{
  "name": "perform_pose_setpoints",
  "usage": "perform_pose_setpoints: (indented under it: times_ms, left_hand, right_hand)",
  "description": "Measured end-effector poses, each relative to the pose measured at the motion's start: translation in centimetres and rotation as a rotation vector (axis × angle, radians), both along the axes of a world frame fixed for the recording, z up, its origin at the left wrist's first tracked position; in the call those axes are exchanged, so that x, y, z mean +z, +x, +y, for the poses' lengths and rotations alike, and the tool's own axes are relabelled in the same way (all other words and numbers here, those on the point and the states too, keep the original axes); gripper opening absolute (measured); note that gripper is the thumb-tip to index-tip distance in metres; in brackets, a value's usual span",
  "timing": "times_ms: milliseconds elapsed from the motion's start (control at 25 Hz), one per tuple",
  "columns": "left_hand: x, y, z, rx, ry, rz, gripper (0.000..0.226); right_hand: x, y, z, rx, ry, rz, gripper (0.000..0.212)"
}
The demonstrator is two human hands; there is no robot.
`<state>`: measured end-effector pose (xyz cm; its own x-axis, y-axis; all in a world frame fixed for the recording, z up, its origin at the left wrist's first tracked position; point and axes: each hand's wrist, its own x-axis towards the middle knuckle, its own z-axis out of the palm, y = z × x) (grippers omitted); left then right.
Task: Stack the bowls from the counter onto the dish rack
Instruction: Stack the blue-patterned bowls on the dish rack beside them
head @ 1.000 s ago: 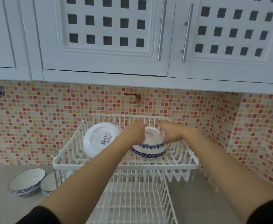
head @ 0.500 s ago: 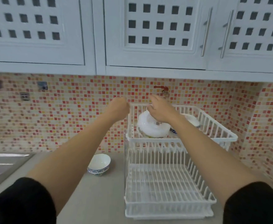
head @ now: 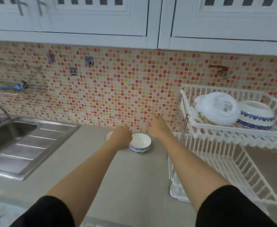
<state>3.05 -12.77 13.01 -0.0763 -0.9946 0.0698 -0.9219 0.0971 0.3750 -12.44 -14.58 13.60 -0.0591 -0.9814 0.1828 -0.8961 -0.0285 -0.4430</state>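
Bowls, counter to dish rack; entries run from nearest to farthest.

1. Sleeves and forearms: two black sleeves at the bottom edge, bare forearms reaching forward over the counter [head: 134, 177].

2. Dish rack [head: 232, 133], lower tier: white wire, standing on the counter at right. No dishes visible in the part shown.

3. Blue-patterned bowl [head: 140, 143]: upright on the counter, white inside, near the tiled wall. Not yet lifted.

4. Left hand [head: 122, 136]: just beside that bowl's left rim, possibly touching it. Fingers curl downward and away from the camera, so whether its grip is wide, narrow or holding anything cannot be told.

5. Second bowl [head: 108, 136]: only a sliver of white rim shows behind the left hand; mostly hidden.

6. Right hand [head: 156, 126]: above and just right of the blue-patterned bowl, fingers loosely spread, grip wide and holding nothing.

7. Sink [head: 11, 136]: steel basin and drainboard at far left, well apart from the bowls.

8. Dish rack, upper tier: holds a white bowl [head: 216, 109] turned upside down and tilted, and beside it a blue-banded bowl [head: 256, 117], also upside down; the two appear to touch.

9. Tiled wall [head: 118, 87] and cabinets [head: 85, 17] behind.

Status, judged: two bowls racked, at least two left on the counter. Task appears roughly half done; the next pickup looks about to begin.
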Motion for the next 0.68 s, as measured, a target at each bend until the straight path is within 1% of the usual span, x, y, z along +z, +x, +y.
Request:
perform_pose_setpoints:
  times_ms: [160, 320, 400, 480, 560, 680]
  left_hand:
    - [-6.9, 1.1, -4.0, 0.066, 0.142, 0.046, 0.041]
    - [-12.1, 0.7, -9.4, 0.131, 0.198, 0.092, 0.040]
    - [-14.4, -0.2, -12.1, 0.125, 0.255, 0.108, 0.038]
    - [-16.9, -1.3, -14.7, 0.095, 0.291, 0.140, 0.036]
    - [-18.6, -2.4, -16.3, 0.107, 0.330, 0.202, 0.037]
    - [-20.6, -3.5, -18.1, 0.173, 0.373, 0.289, 0.043]
  right_hand:
    - [-7.4, 0.1, -4.3, -0.167, 0.111, -0.141, 0.060]
    - [-13.4, -0.7, -9.4, -0.301, 0.206, -0.258, 0.054]
    - [-16.1, -0.9, -12.1, -0.368, 0.267, -0.306, 0.052]
    - [-18.5, -1.1, -14.5, -0.428, 0.326, -0.333, 0.055]
    - [-20.3, -1.3, -16.0, -0.457, 0.385, -0.345, 0.058]
    - [-22.7, -1.3, -17.7, -0.460, 0.459, -0.441, 0.055]
